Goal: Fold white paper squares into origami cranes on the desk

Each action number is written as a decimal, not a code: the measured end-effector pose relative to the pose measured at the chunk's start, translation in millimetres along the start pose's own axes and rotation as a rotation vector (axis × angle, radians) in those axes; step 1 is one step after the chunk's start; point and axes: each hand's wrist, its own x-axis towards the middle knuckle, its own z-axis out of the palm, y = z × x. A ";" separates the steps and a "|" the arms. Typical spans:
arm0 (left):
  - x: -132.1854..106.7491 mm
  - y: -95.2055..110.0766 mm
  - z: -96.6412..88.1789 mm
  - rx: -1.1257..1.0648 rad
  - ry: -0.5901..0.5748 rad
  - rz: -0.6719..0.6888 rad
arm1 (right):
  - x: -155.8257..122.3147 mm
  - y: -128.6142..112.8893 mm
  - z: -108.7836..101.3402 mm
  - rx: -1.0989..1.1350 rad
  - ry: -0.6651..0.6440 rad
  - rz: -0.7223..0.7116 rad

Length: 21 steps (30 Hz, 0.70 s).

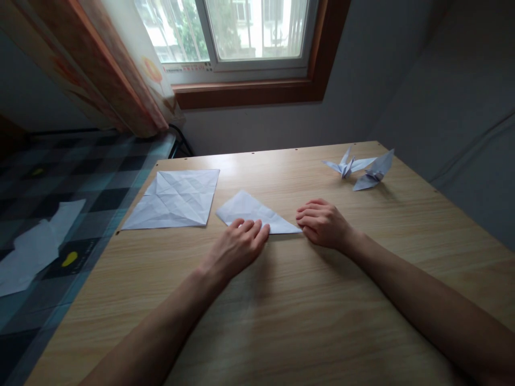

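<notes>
A sheet of white paper folded to a flat, pointed shape (245, 205) lies on the wooden table. My left hand (237, 246) rests on its near edge, fingers bent and close together over the paper, holding it down; the thumb is hidden. Beside the paper's narrow right tip is my right hand (322, 222), its fingers curled and pressed together against the tabletop. Whether it pinches the tip cannot be seen. To the left lies a square of creased white paper (177, 198), opened out flat.
Two folded paper cranes (345, 167) stand at the table's (281, 321) far right. Beyond the left edge, a lower checked surface (24, 316) bears loose white paper (34, 249). A curtain (116, 64) and a window (257, 32) are at the back.
</notes>
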 end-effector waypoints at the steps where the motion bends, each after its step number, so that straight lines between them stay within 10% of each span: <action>1: -0.2 1.0 -1.5 0.011 0.017 -0.003 | -0.6 0.8 0.2 -0.008 0.030 0.026; 8: -6.3 -2.1 2.2 -0.114 0.331 -0.192 | -0.8 -5.8 -2.9 -0.086 0.264 0.144; 14: -2.1 -4.4 9.5 -0.848 0.697 -0.724 | 2.0 -8.5 -1.0 -0.126 0.200 -0.075; 21: 8.4 -0.2 -3.1 -1.796 0.606 -0.888 | 6.4 -18.5 2.5 -0.289 0.202 -0.203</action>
